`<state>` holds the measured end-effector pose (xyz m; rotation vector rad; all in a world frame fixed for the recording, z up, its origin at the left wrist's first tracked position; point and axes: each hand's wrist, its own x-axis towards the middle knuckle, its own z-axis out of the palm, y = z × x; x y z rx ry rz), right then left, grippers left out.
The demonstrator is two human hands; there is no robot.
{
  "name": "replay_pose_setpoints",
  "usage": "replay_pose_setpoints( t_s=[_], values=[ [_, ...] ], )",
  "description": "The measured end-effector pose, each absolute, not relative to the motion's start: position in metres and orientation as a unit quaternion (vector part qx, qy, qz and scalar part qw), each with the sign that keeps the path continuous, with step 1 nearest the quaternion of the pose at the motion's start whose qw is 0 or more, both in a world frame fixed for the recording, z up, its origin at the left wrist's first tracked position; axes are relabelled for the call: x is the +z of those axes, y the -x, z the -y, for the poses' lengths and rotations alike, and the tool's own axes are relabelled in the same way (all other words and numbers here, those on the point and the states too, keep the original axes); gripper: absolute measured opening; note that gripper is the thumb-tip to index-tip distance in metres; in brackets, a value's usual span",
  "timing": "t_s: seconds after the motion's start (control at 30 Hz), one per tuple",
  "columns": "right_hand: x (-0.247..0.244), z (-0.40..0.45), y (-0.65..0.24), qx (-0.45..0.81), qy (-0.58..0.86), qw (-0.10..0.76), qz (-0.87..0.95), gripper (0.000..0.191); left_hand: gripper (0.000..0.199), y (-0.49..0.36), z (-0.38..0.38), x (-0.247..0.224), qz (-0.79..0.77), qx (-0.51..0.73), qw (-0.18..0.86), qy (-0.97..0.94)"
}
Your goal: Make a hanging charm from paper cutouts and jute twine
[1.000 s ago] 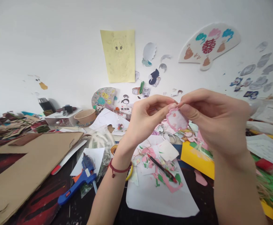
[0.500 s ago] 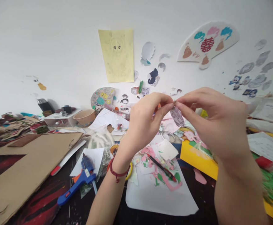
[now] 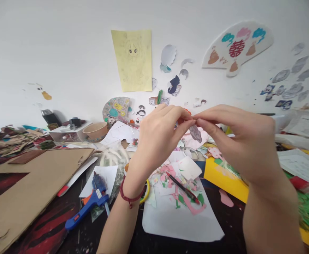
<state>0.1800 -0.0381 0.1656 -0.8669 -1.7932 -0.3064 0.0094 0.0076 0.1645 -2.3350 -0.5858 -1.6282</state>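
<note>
My left hand point(image 3: 161, 137) and my right hand point(image 3: 240, 144) are raised over the table with their fingertips meeting. Thumb and index finger of each pinch at the top of a small grey paper cutout point(image 3: 196, 134), which hangs just below the fingertips. The exact spot each hand grips is covered by the fingers. Below them lies a white sheet of paper point(image 3: 180, 225) strewn with pink and green paper scraps point(image 3: 187, 203). A dark pen with a red end point(image 3: 183, 188) rests across the scraps.
At the left lie a blue glue gun point(image 3: 88, 210) and a large piece of cardboard point(image 3: 35, 190). Behind them stand a tan bowl point(image 3: 95, 132) and a white box point(image 3: 69, 134). Yellow paper point(image 3: 223, 180) is at the right. A paper fan point(image 3: 249, 58) hangs on the wall.
The paper cutout has shifted slightly left and down and turned more edge-on. My left hand has moved a little left, and the right wrist has turned slightly while both hands keep pinching.
</note>
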Motion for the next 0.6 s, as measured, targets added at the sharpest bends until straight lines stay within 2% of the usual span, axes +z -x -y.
replay_pose_setpoints(
  t_s=[0.23, 0.6],
  values=[
    [0.1644, 0.0353, -0.1792, -0.052, 0.373, 0.573, 0.728, 0.007, 0.010, -0.0079, -0.0080, 0.1638, 0.198, -0.557, 0.116, 0.798],
    [0.1639, 0.0299, -0.1846, 0.104, 0.333, 0.624, 0.700, 0.007, 0.010, -0.0111, -0.0098, 0.1648, 0.120, -0.592, 0.126, 0.787]
  ],
)
